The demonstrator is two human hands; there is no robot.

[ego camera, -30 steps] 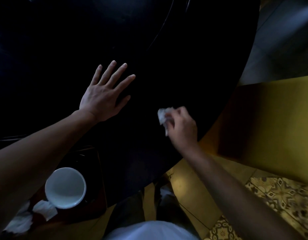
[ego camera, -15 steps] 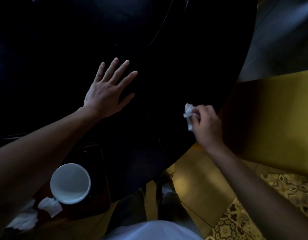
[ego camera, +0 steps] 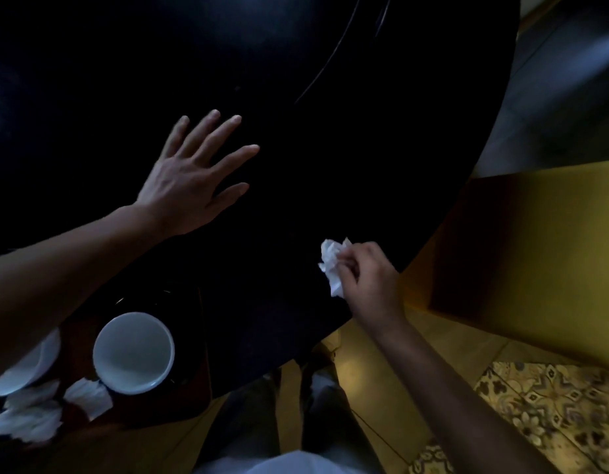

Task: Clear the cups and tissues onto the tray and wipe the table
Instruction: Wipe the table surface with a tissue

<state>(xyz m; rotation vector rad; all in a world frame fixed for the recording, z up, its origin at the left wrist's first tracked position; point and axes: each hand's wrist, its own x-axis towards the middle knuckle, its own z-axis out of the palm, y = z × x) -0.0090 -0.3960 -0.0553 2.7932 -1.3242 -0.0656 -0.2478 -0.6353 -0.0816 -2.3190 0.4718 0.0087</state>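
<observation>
Tissue [ego camera: 333, 265] crumpled in right-hand fingers [ego camera: 350, 268] on table [ego camera: 330, 148]; left hand [ego camera: 190, 186] flat, fingers spread; cup [ego camera: 133, 352] nearby

Crumpled white tissue [ego camera: 331, 265] on dark table [ego camera: 330, 148]

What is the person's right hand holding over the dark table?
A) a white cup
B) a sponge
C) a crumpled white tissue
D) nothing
C: the right hand pinches a crumpled white tissue against the dark table, while the white cup sits apart at lower left.
</observation>
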